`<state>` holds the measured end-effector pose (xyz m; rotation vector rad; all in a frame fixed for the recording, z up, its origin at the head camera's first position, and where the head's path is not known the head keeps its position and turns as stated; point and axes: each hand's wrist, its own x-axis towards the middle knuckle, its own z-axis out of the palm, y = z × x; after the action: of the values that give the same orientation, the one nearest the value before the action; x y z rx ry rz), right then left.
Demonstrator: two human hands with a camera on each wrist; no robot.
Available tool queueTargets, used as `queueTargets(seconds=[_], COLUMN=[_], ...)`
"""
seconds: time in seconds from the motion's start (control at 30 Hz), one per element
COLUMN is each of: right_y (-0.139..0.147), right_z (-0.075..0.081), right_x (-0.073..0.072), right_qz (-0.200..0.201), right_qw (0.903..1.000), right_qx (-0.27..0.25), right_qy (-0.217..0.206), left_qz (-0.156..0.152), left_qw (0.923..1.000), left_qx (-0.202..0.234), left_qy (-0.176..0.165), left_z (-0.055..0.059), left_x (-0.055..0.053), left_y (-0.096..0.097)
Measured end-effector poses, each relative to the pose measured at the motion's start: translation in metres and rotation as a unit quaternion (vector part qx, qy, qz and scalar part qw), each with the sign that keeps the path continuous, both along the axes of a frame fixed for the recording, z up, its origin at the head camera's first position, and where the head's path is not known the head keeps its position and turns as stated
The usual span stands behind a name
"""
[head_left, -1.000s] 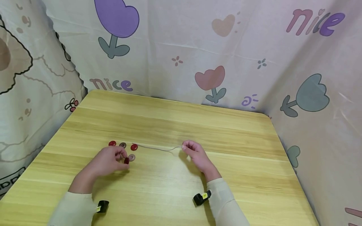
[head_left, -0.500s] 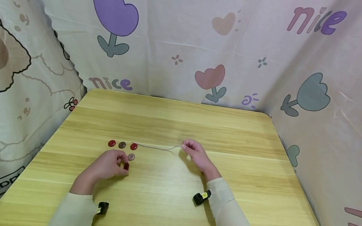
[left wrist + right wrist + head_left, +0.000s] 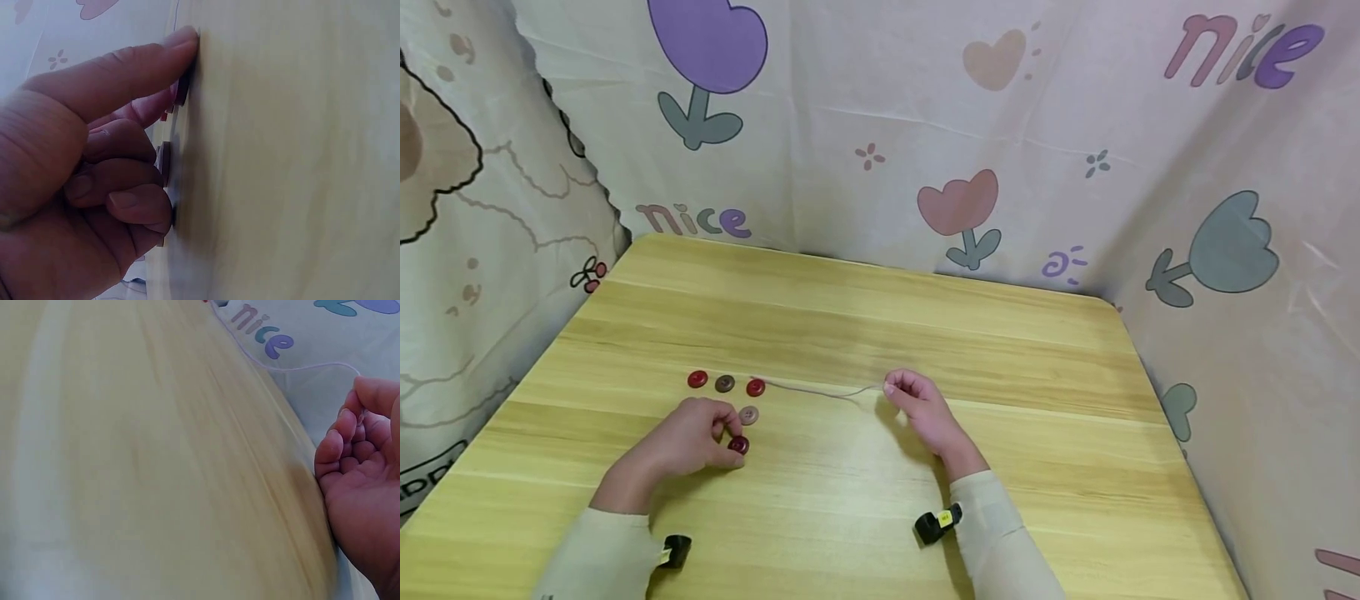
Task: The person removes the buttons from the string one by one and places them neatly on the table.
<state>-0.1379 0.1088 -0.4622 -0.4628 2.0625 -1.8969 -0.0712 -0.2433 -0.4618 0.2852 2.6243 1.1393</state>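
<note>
My left hand point(image 3: 688, 437) holds a dark red button point(image 3: 739, 445) between thumb and index finger, low over the table. In the left wrist view the dark red button point(image 3: 182, 89) shows edge-on behind the thumb, with the other fingers curled in. Just beyond it lies a pale mauve button point(image 3: 748, 415). A red button point(image 3: 756, 387) sits farther back at the left end of a thin string point(image 3: 808, 390). My right hand point(image 3: 919, 404) pinches the string's other end between thumb and fingertip, as the string point(image 3: 300, 367) in the right wrist view also shows.
Another red button point(image 3: 697, 379) and a brown button point(image 3: 725, 383) lie in a row left of the string. The wooden table point(image 3: 880, 325) has a patterned cloth point(image 3: 850, 83) along its back and sides. Each sleeve bears a black wrist camera point(image 3: 934, 525).
My left hand has drawn the dark red button slightly toward me, away from the row. The button has turned from edge-on to showing its face. My right hand stays put with the string.
</note>
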Motion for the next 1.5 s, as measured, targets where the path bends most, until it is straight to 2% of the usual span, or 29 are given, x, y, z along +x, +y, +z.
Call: queueTargets(seconds=[0.07,0.27,0.5,0.53,0.6,0.7,0.77,0.83,1.0,1.13,1.2,1.3,1.4,1.5], right_y=[0.001,0.011,0.031,0.034,0.04,0.053,0.063,0.073,0.084,0.087,0.087,0.085,0.084,0.083], right_z=[-0.002,-0.024,-0.025,-0.025,-0.014,-0.011,-0.01,-0.019,-0.017,-0.013,-0.007,0.01,0.033,0.057], right_x=[-0.001,-0.011,-0.008,-0.008,-0.003,-0.002,-0.003,-0.008,-0.01,-0.012,-0.012,-0.012,-0.012,-0.015], right_qz=[-0.001,-0.008,-0.009,-0.008,-0.007,-0.012,-0.017,-0.026,-0.049,-0.051,-0.046,-0.036,-0.031,-0.047], right_qw=[1.0,0.9992,0.9939,0.9926,0.9893,0.9837,0.9797,0.9759,0.961,0.9444,0.9319,0.9044,0.8713,0.8481], right_qx=[0.006,0.039,0.107,0.118,0.14,0.169,0.187,0.204,0.256,0.306,0.343,0.412,0.48,0.517], right_qy=[0.0,0.01,0.024,0.028,0.043,0.062,0.071,0.074,0.094,0.11,0.11,0.106,0.099,0.104], left_qz=[-0.001,-0.002,0.014,0.017,0.019,0.023,0.022,0.022,0.034,0.061,0.071,0.074,0.073,0.072], left_qw=[1.0,0.9999,0.9996,0.9996,0.9996,0.9996,0.9997,0.9997,0.999,0.9967,0.9948,0.9894,0.9813,0.97], left_qx=[0.003,0.013,0.013,0.012,0.01,0.008,0.01,0.012,0.02,0.005,-0.011,-0.043,-0.079,-0.124], left_qy=[-0.001,-0.005,-0.019,-0.021,-0.02,-0.013,-0.007,-0.002,0.02,0.053,0.072,0.118,0.159,0.196], left_z=[0.0,-0.004,-0.004,-0.003,0.0,0.005,0.008,0.012,0.02,0.026,0.029,0.035,0.045,0.056], left_x=[-0.001,-0.004,-0.006,-0.006,-0.006,-0.008,-0.009,-0.01,-0.016,-0.025,-0.031,-0.042,-0.054,-0.068], left_y=[0.001,0.004,0.005,0.005,0.005,0.006,0.007,0.009,0.016,0.026,0.033,0.043,0.052,0.059])
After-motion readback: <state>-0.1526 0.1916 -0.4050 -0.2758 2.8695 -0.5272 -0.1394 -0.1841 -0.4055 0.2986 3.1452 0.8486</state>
